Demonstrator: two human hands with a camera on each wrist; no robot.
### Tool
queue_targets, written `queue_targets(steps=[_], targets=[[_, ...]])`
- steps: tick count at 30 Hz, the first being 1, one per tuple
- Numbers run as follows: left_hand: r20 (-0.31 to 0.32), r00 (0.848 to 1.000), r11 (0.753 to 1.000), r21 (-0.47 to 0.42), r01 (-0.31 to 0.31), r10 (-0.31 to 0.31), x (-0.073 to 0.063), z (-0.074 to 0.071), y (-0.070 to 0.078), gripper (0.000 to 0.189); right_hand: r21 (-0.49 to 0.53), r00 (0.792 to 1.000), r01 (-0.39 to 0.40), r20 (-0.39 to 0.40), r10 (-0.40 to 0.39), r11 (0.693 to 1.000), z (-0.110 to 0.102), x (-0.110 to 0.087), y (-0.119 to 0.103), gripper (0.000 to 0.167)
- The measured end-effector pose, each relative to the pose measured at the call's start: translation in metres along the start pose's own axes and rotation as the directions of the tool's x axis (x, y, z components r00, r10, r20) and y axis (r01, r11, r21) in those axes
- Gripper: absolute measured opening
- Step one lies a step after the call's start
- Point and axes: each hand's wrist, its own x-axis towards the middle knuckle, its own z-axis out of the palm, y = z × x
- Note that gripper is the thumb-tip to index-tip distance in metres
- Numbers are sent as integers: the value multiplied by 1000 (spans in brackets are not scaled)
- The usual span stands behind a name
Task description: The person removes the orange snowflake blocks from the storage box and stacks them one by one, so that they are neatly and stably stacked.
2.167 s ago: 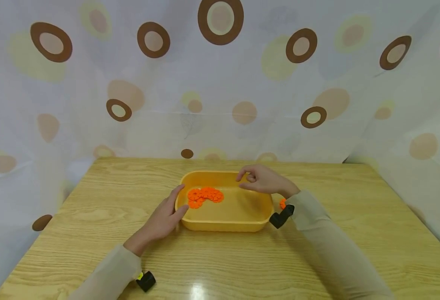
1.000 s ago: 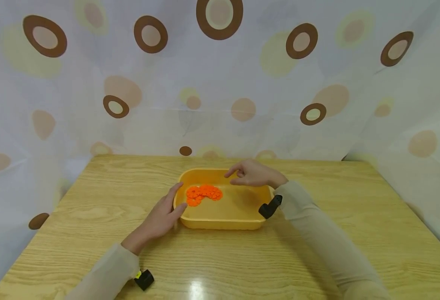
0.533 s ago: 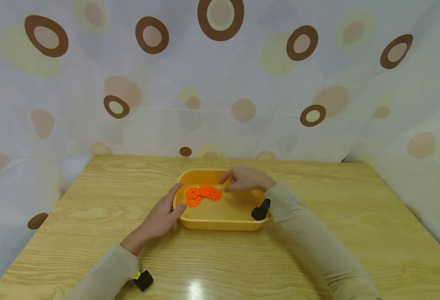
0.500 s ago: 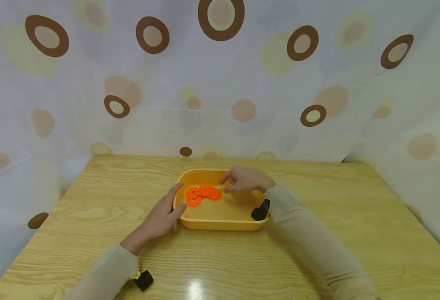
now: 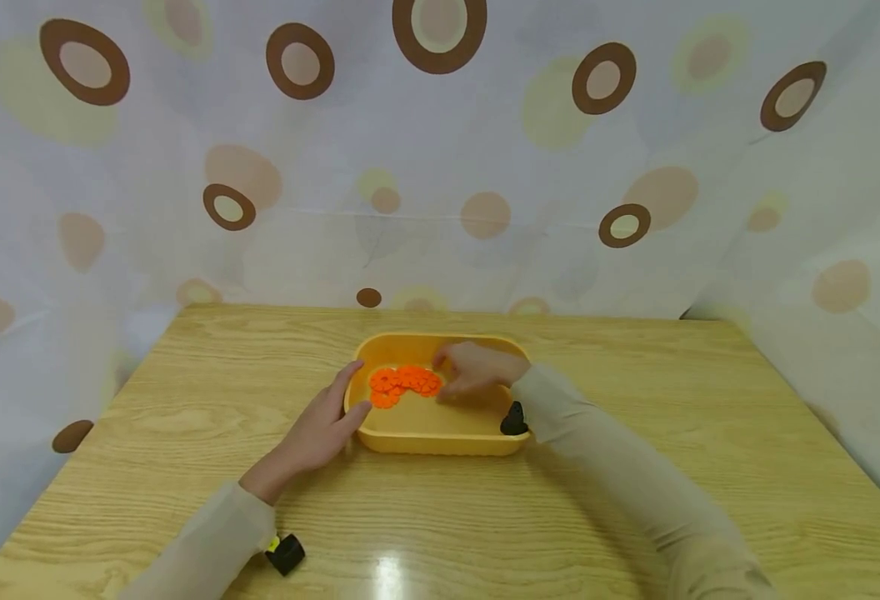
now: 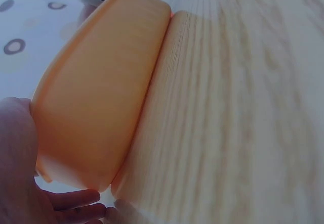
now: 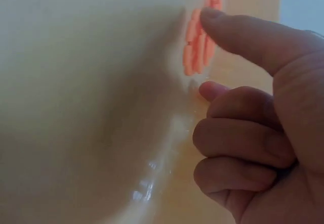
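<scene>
My left hand (image 5: 323,429) holds the left end of a yellow plastic basin (image 5: 440,444), thumb at the rim. In the left wrist view, its fingers (image 6: 76,199) reach round the outside of the basin (image 6: 96,97). Several orange notched plastic discs (image 5: 413,377) lie overlapping on the basin's floor, toward the left. At their right edge is my right hand (image 5: 479,367), reaching down inside. The right wrist view shows its thumb (image 7: 243,34) against or just in front of the discs (image 7: 197,44), with the index fingertip below, a gap between them and the other fingers curled.
The basin stands on a wood-grain table (image 5: 425,517). A patterned cloth (image 5: 440,167) hangs behind the table and at its sides. Small black devices sit at the left wrist (image 5: 285,554) and at the right wrist (image 5: 515,421), the latter over the basin's front right corner.
My right hand has moved left and lower, from above the basin's right part to the discs. The left hand keeps its hold. An orange disc seen right of the basin earlier is now hidden.
</scene>
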Motion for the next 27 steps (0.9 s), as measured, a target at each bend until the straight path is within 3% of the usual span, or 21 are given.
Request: queue_targets(steps=[12,21,27], targets=[[-1,1000,1000,15,15,-15,0,0,2,62,-53,995,-87,35,89,995,6,7,-11,46],[-4,1000,1000,8,1,-1,-1,0,0,61,-26,997,-74,38,75,997,7,9,-12,37],[1,1000,1000,-9,-15,15,0,0,0,61,-3,993,-97,68,97,995,6,6,-14,39]])
